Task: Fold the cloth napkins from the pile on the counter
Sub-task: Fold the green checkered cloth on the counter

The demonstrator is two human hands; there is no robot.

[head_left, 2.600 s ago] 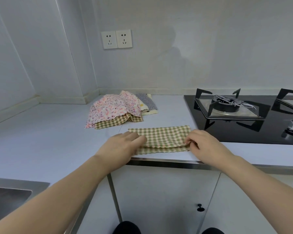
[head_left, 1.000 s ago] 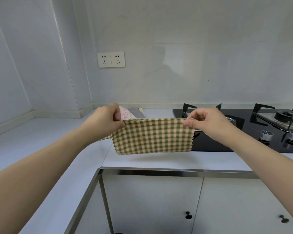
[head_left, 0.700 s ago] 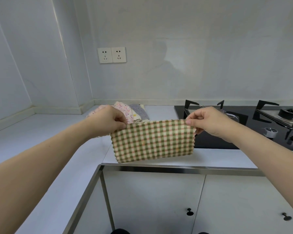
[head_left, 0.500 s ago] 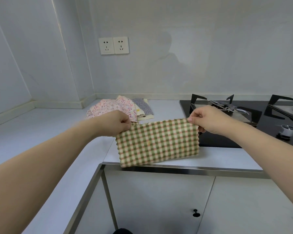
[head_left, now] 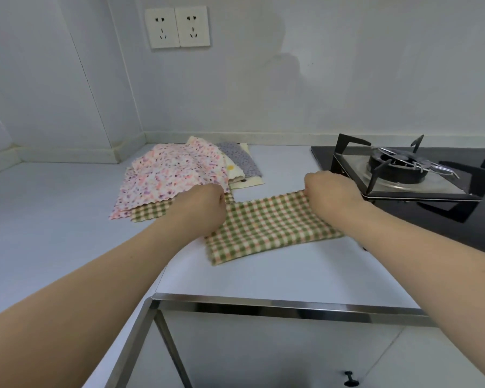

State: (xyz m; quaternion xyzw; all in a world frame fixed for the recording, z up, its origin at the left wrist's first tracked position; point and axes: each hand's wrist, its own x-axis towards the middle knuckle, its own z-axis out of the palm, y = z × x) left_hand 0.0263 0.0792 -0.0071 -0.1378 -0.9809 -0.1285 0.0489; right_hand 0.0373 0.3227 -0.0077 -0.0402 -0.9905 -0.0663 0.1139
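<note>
From the head camera, no words or labels can be read anywhere. The left hand (head_left: 205, 204) and right hand (head_left: 329, 189) each pinch a far corner of the green checked napkin (head_left: 266, 228) with curled fingers. The napkin lies on the counter (head_left: 263, 273), just beside the pile (head_left: 174, 175).

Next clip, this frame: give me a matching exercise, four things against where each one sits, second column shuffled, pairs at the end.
Things
1. green checked napkin
2. floral napkin
3. gas burner
4. wall sockets

Places
A. top of the pile at the back of the counter
B. on the black hob, far right
C. on the wall above the pile
D. on the counter, gripped at its far edge by the left hand and right hand

Pairs: 1-D, 2-A, 3-B, 4-C
</note>
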